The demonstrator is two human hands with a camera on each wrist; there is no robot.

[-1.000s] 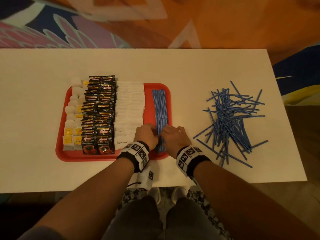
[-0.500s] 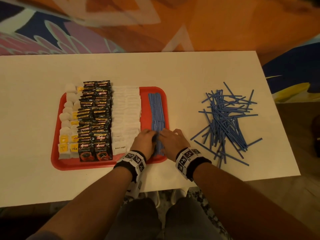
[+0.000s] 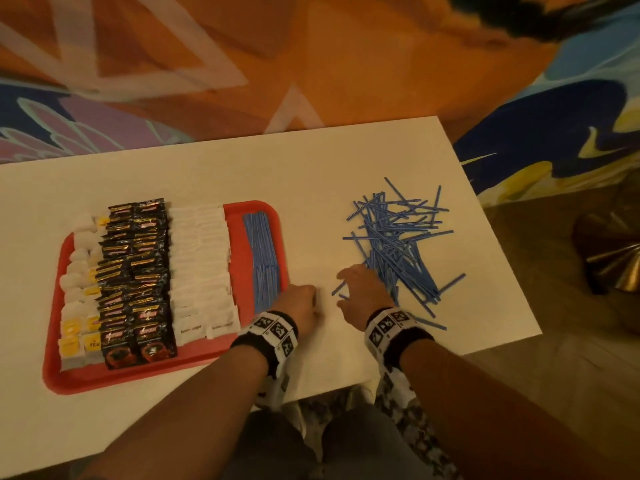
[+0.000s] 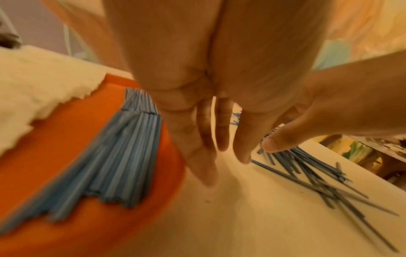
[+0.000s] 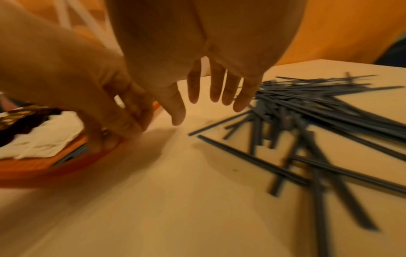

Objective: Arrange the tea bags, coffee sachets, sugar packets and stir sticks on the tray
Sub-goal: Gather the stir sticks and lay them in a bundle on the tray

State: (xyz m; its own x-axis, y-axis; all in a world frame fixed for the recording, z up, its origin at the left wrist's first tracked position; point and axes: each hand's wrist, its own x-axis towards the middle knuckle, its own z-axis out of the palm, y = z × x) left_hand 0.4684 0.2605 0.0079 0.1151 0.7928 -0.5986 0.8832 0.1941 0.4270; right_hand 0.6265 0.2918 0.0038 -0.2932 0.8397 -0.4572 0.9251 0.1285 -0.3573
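left hand (image 3: 300, 306) grip loose, right hand (image 3: 363, 292) grip spread, tea bag (image 3: 92, 345) reads "tea"

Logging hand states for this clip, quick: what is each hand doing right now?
Left hand: open, fingers straight, holding nothing, beside the red tray.
Right hand: open, fingers spread, empty, at the edge of the loose stir sticks.

White table (image 3: 311, 161), orange-and-blue patterned floor (image 3: 346, 64) — warm, dim light
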